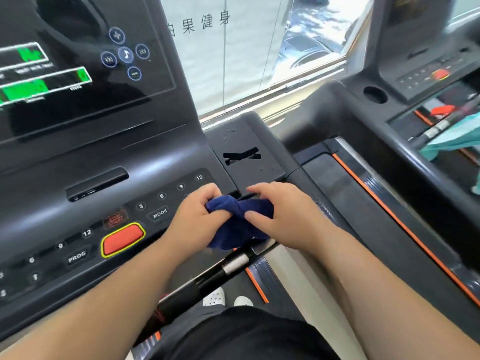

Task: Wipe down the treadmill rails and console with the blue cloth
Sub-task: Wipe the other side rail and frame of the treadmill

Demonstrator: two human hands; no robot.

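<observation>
Console point(85, 162) of the treadmill fills the whole left side, from about 8 o'clock up to 11 o'clock, with a glossy dark screen point(78, 61) showing green readouts and a little cluster of round music buttons. Lower down sits the keypad with its numbers, PROG and MODE keys, and a big red stop button point(123, 239) with a yellow outline, roughly at 8 o'clock from the middle of the view.

Moving right, the left hand point(193, 219) sits just past the MODE key, fingers point(211, 195) curled tight around one end of the blue cloth point(237, 224). So the cloth is bunched up dead centre, pinched between both hands right over the right edge of the console, and its lower part hangs down at 6 o'clock towards the handlebar point(218, 271), a black bar with a silver grip sensor section. Can't tell if the cloth actually touches the plastic under it.

Right hand point(278, 216) is next, fingers only loosely bent, thumb pressing the cloth's right end and fingertips resting on top of it. Just above both hands, at 12 o'clock, is the side tray point(246, 152) with some water spots and a black X-shaped slot.

Further right, at 3 o'clock, a neighbouring treadmill point(389, 193) runs diagonally with an orange stripe, and a window point(298, 42) shows at 1 o'clock.
</observation>
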